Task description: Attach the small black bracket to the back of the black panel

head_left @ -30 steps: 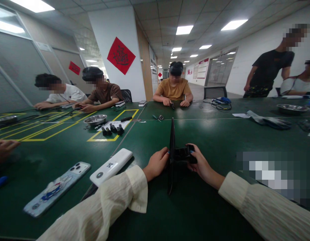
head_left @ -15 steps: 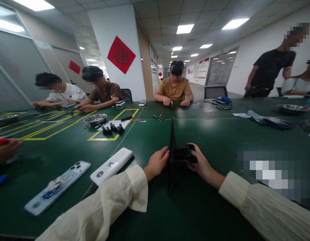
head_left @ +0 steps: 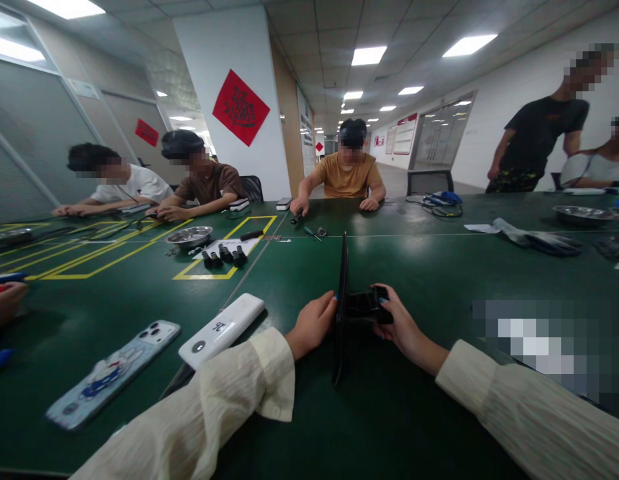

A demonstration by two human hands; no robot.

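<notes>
Straight ahead of me, a thin black panel [head_left: 343, 267] stands upright, seen almost edge-on. From its right face a black block-like part [head_left: 359, 305] sticks out. My left hand [head_left: 312, 325] is closed at the panel's left side, thumb uppermost; its fingertips are partly hidden. My right hand [head_left: 402, 328] grips the outer end of the black part, fingers curled round it. Left of my left forearm lie a white rounded device [head_left: 224, 327] marked 26 and a phone in a pale blue cartoon case [head_left: 114, 373].
Across the green table [head_left: 414, 413] a person in an orange shirt [head_left: 347, 175] holds a dark object. A metal bowl [head_left: 189, 236] and several black cylindrical parts [head_left: 223, 256] stand at left. Gloves [head_left: 537, 239] lie at right. A co-worker's hand [head_left: 8, 303] enters at the left edge.
The person across has swung one hand to the left with the dark object. The co-worker's hand at the left edge has shifted outward. My hands keep their hold.
</notes>
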